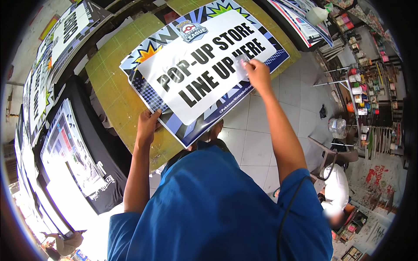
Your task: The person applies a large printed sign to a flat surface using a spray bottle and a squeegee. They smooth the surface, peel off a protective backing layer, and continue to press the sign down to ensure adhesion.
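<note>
A large printed sign board (197,115) with black lettering and blue and yellow burst patterns lies on a scuffed olive-yellow board (100,76). My left hand (149,122) grips the sign's lower-left edge, fingertips on its top face. My right hand (254,71) pinches a small translucent piece (241,63) against the sign's right part, over the lettering; I cannot make out exactly what that piece is.
More printed boards (61,39) and a black cloth (111,169) lie at left. Prints and a white bottle (315,15) are at top right. Paint-tin shelves (357,87), a chair (331,152) and a person in white (335,182) are at right, beside the tiled floor (244,139).
</note>
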The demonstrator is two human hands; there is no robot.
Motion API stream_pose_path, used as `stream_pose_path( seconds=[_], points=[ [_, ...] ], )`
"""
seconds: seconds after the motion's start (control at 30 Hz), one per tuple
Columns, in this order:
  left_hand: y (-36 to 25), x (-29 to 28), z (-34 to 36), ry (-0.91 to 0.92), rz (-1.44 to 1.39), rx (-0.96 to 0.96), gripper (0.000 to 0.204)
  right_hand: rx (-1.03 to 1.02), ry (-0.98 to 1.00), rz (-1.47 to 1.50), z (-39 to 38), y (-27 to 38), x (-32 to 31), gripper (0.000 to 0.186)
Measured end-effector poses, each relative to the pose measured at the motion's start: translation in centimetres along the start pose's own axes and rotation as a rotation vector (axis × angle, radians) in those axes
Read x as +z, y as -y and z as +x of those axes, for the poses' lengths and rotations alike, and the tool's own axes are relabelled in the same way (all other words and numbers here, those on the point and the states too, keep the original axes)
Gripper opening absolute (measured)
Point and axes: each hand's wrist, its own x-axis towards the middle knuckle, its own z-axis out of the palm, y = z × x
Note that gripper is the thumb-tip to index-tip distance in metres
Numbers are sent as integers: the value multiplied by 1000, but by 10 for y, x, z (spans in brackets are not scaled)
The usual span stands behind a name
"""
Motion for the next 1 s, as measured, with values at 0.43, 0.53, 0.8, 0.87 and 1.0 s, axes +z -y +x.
stream_pose_path(
  seconds=[0.43, 0.53, 0.8, 0.87, 1.0],
  points=[
    [0, -1, -2, -34, -24, -80, 15, -154, 314, -231, 96, -17, 25, 32],
    [6, -4, 0, -20, -31, -68, 15, -158, 360, -239, 79, -7, 27, 33],
    [-12, 9, -8, -57, -22, -61, 15, -203, 357, -194, 47, 12, 33, 32],
    [-10, 5, -6, -34, -12, -58, 15, -241, 339, -214, 40, 15, 36, 32],
    [-6, 3, -4, -24, -26, -52, 15, -265, 343, -173, 26, 23, 43, 31]
  ],
)
